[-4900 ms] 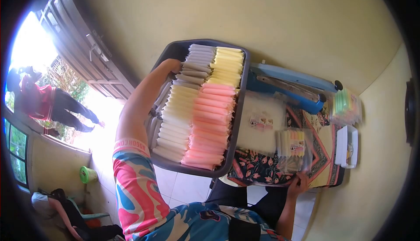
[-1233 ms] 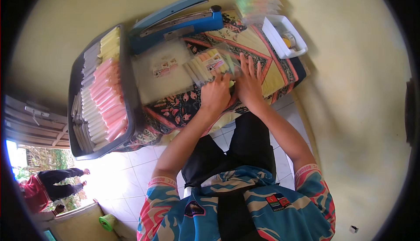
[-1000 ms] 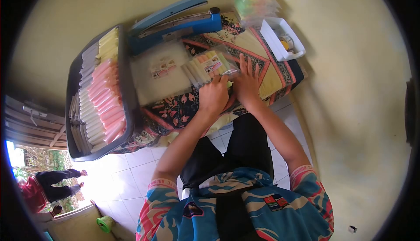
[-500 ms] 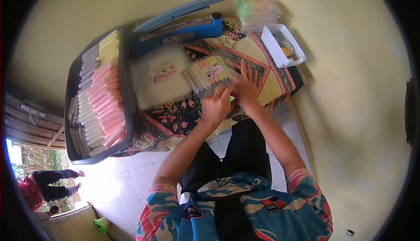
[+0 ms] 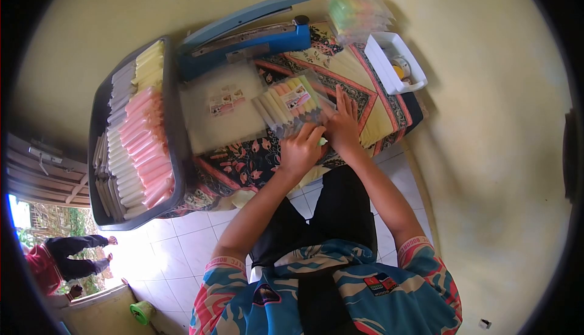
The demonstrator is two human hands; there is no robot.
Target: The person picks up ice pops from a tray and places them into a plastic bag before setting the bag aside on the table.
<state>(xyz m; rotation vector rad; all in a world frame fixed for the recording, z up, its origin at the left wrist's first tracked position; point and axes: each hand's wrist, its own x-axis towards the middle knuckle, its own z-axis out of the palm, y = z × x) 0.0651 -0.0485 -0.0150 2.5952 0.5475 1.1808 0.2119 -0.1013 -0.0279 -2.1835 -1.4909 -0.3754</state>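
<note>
A clear plastic bag (image 5: 281,105) lies on the patterned cloth, holding a row of pastel sticks in cream, orange, yellow and green under a printed label (image 5: 296,97). At its near edge my left hand (image 5: 298,151) is closed, and the pale green end of a stick (image 5: 323,141) pokes out beside its fingers; the rest is hidden. My right hand (image 5: 343,122) rests at the bag's right corner, its fingers stretched out and nothing visibly gripped. Left of the filled bag is a stack of flat clear bags (image 5: 204,129) with printed labels.
A black tray (image 5: 179,171) on the left holds many wrapped pink, white, yellow and lilac sticks. Behind stands a blue heat sealer (image 5: 283,41), its arm raised. Filled packs (image 5: 359,14) and a white box (image 5: 380,61) holding tape sit at back right. Another person (image 5: 67,256) is outside the doorway.
Both hands stay at the near edge of the filled bag. The pale green end beside my left hand has shifted very slightly downward. Little else differs.
</note>
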